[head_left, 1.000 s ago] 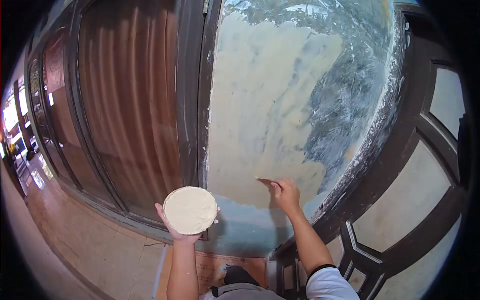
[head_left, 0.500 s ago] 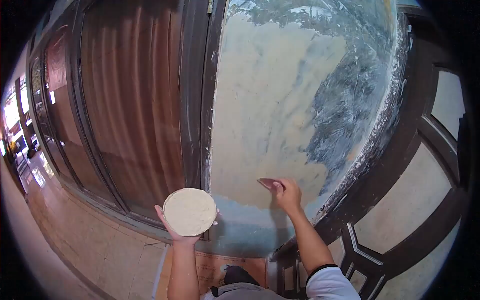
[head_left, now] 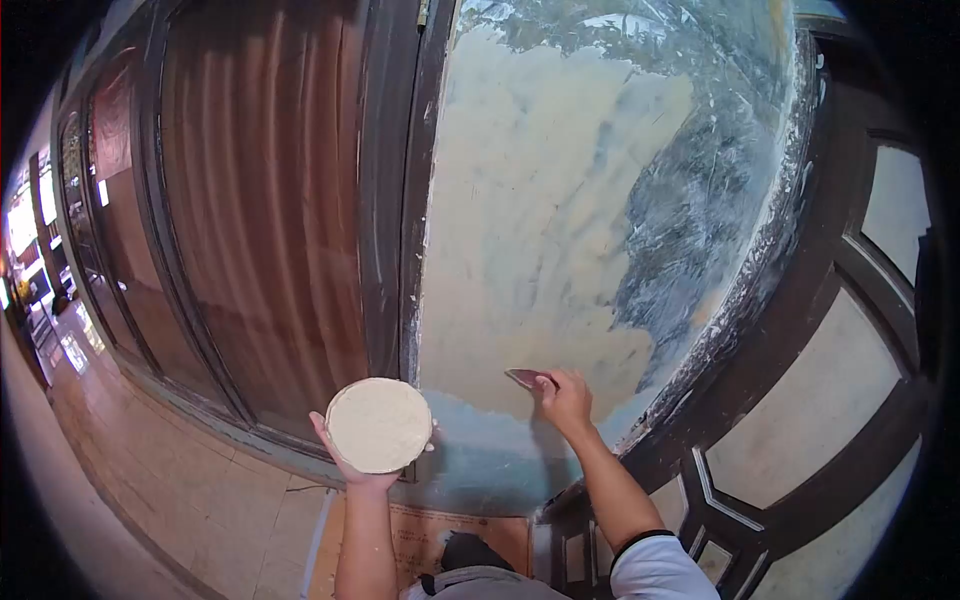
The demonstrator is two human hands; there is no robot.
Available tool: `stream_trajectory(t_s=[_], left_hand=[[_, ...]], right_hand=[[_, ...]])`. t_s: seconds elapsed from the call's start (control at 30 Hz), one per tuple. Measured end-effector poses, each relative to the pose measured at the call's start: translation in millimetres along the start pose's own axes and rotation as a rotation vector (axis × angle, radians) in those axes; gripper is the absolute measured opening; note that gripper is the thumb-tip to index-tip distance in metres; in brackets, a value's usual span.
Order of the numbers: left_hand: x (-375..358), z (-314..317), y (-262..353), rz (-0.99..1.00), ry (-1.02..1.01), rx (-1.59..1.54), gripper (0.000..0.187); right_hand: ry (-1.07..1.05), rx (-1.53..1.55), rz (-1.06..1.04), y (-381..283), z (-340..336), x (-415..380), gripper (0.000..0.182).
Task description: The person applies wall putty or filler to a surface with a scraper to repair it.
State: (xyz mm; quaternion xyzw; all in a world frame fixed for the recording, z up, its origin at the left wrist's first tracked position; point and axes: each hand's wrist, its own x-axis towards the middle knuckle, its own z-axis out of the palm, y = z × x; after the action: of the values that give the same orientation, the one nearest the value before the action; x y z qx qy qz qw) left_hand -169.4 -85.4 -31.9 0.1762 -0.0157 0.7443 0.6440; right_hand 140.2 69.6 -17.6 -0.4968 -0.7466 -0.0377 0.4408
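My left hand [head_left: 358,474] holds up a round bowl of cream-coloured putty [head_left: 380,426], its fingers wrapped around the underside and sides. The putty fills it to the rim. In my right hand [head_left: 567,402] is a putty knife [head_left: 526,377], gripped between thumb and fingers, its blade pointing left against the wall. Cream putty coats a large patch of the wall [head_left: 530,230], with a ragged edge. Around that patch, bare blue-grey wall [head_left: 690,220] shows on the right and along the bottom.
Dark-framed glass panels with a brown curtain [head_left: 260,200] stand on the left. A dark wooden panelled door [head_left: 790,430] is at the right. Cardboard [head_left: 410,540] lies on the tiled floor [head_left: 220,500] below me.
My right hand has moved slightly left and down along the wall with the putty knife. My left hand and the bowl stay almost still.
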Motion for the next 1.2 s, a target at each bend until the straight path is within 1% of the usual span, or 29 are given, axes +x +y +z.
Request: stream_trajectory(t_s=[0.03,0.07,0.1,0.13,0.17,0.23,0.27,0.3,0.33,0.37,0.4,0.43,0.5,0.53,0.57,0.63,0.7,0.77,0.83,0.9,0.93,0.97,1.0,1.03,1.07,1.13,1.17,1.2], left_hand=[[-1,1,1,0.003,-0.001,0.003,0.109],[-1,3,1,0.0,0.018,0.008,0.108],[-2,6,1,-0.005,0.038,0.012,0.108],[-2,9,0,0.01,0.082,-0.036,0.108],[-1,8,0,0.006,0.083,-0.036,0.108],[0,1,0,0.019,0.077,-0.053,0.108],[1,-4,0,-0.006,-0.021,-0.008,0.107],[0,-1,1,-0.004,-0.022,-0.009,0.107],[-3,5,0,0.0,0.005,-0.025,0.107],[-5,10,-1,0.005,0.032,-0.04,0.106],[-5,13,-3,0.059,0.155,-0.022,0.106],[-5,8,-1,0.064,0.153,-0.021,0.106],[-6,-6,6,-0.001,0.022,0.012,0.105],[-6,-4,7,0.0,0.023,0.015,0.105],[-6,-2,8,0.018,0.051,-0.001,0.105],[-6,6,9,0.033,0.08,-0.017,0.105],[-7,16,7,0.067,0.198,-0.132,0.105],[-8,13,6,0.07,0.16,-0.088,0.105],[-9,8,3,0.073,0.124,-0.044,0.105],[-9,-1,5,0.038,0.089,0.033,0.105],[-10,-1,8,0.02,0.026,0.054,0.104],[-10,1,6,0.02,0.027,0.057,0.104],[-11,14,4,0.072,0.129,0.027,0.104],[-12,20,3,0.123,0.232,-0.004,0.104],[-12,-6,10,0.055,0.052,0.032,0.101],[-15,2,10,0.059,0.04,0.037,0.101],[-16,4,10,0.063,0.027,0.04,0.102],[-17,-1,10,0.078,0.067,0.023,0.103]], right_hand=[[-0.057,-0.045,0.016,0,3,1,0.011],[0.023,-0.019,0.03,2,6,6,0.011],[0.025,-0.017,0.034,-1,1,13,0.011],[0.098,0.029,0.049,-7,-10,22,0.011],[0.17,0.074,0.063,-10,-19,30,0.01],[0.179,0.066,0.04,-9,-25,29,0.01],[0.164,0.075,0.018,-8,-23,22,0.01],[0.149,0.084,-0.007,-6,-21,14,0.011],[0.035,0.076,0.046,3,-11,5,0.011],[0.035,0.077,0.041,10,0,-4,0.011],[0.005,0.03,0.024,8,5,-9,0.011],[-0.023,-0.015,0.005,8,9,-10,0.01],[0.012,0.001,0.036,9,5,-4,0.011],[0.084,0.021,0.044,12,-2,5,0.01],[0.156,0.039,0.053,13,-8,13,0.01],[0.166,0.059,0.07,4,-22,19,0.011],[0.196,0.127,0.002,4,-23,17,0.011],[0.169,0.108,-0.02,9,-6,0,0.011],[-0.023,0.011,-0.032,12,11,-15,0.012],[-0.033,-0.014,-0.018,12,15,-12,0.014],[0.02,0.041,0.034,9,11,-1,0.014],[0.073,0.095,0.087,7,5,11,0.013],[0.189,0.09,-0.003,6,-5,25,0.013],[0.257,0.074,-0.021,-14,-25,34,0.012],[0.244,0.116,-0.004,-12,-28,34,0.012],[0.23,0.157,0.012,-9,-26,28,0.013],[0.164,0.134,0.013,-4,-17,16,0.013],[0.097,0.109,0.014,1,-7,3,0.013]])
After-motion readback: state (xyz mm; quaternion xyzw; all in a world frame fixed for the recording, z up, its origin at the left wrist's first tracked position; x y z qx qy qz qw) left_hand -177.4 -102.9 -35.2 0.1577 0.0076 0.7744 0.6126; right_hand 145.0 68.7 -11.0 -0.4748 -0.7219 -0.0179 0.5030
